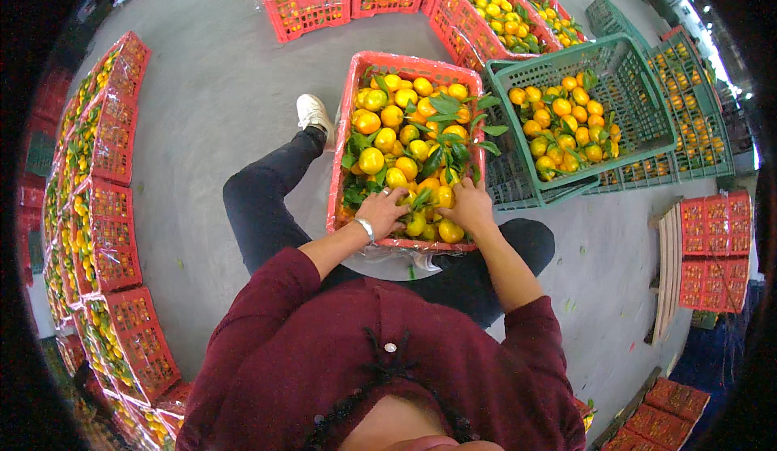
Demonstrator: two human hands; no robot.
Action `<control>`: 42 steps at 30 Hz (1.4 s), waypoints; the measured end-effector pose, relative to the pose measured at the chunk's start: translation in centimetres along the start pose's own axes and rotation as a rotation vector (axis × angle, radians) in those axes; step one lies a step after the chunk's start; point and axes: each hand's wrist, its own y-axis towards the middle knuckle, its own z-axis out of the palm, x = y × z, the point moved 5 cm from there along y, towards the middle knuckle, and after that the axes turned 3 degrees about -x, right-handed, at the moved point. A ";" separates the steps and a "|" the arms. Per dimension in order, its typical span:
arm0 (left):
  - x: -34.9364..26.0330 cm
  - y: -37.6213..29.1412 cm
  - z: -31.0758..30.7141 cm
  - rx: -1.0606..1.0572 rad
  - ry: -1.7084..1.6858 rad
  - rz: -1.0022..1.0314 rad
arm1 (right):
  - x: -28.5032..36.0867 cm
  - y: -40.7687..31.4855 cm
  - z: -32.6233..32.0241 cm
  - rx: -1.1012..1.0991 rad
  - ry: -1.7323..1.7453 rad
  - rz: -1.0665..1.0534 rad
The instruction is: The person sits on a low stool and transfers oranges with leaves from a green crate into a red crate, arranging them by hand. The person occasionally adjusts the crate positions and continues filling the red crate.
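Note:
A red plastic crate [335, 174] lined with clear film stands between my legs, heaped with yellow-orange mandarins [384, 139], many bearing green leaves [446, 104]. At the crate's near side, my left hand [381, 213] lies on the fruit with its fingers apart and a bracelet on the wrist. Opposite it, my right hand [473, 206] reaches over the near right part of the crate, its thumb towards a mandarin [444, 196]. Leaves and fruit hide its other fingertips, so a grip cannot be made out.
Right of the crate, a tilted green plastic crate [652, 117] holding loose mandarins rests on other green crates. Filled red crates stand ahead [308, 11] and in a long row at left [115, 232]. A wooden pallet [666, 275] with red crates is at right. Grey floor [188, 147] lies between.

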 end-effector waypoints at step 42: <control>4.9 -5.6 -1.8 0.081 0.041 0.139 | -0.6 -2.8 -6.0 -0.159 0.880 -0.052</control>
